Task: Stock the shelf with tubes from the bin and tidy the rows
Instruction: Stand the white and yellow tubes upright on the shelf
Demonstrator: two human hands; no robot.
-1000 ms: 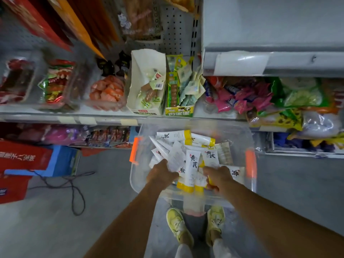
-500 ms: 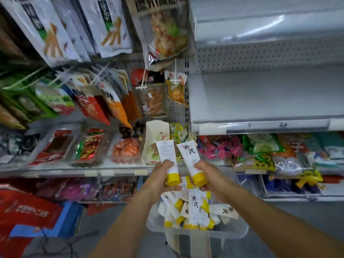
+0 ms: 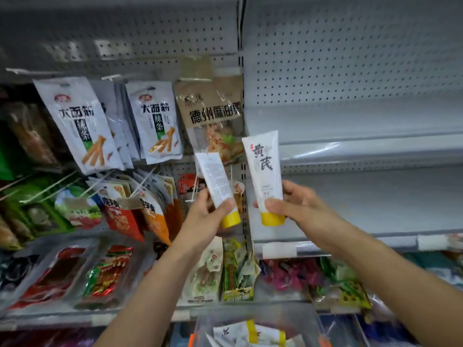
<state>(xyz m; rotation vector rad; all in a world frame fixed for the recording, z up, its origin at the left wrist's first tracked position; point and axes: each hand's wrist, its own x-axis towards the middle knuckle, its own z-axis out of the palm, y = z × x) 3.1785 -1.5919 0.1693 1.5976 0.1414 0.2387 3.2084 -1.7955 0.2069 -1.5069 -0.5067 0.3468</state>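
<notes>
Hanging snack bags [image 3: 77, 121] crowd the pegboard on the left, the grey shelf [image 3: 375, 196] is on the right, and the clear bin [image 3: 288, 315] below contains spare tubes [image 3: 248, 333]. The left hand [image 3: 208, 211] is curled around a fine-print tube [image 3: 214, 179]. The right hand [image 3: 298, 206] pinches a large-character tube [image 3: 265, 169] before the shelf, both with the yellow cap down.

Grey pegboard back wall [image 3: 350, 58]; snack packets [image 3: 82, 126] hanging on hooks at left; cool light

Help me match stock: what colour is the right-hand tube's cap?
Yellow cap, seen in the head view.
</notes>
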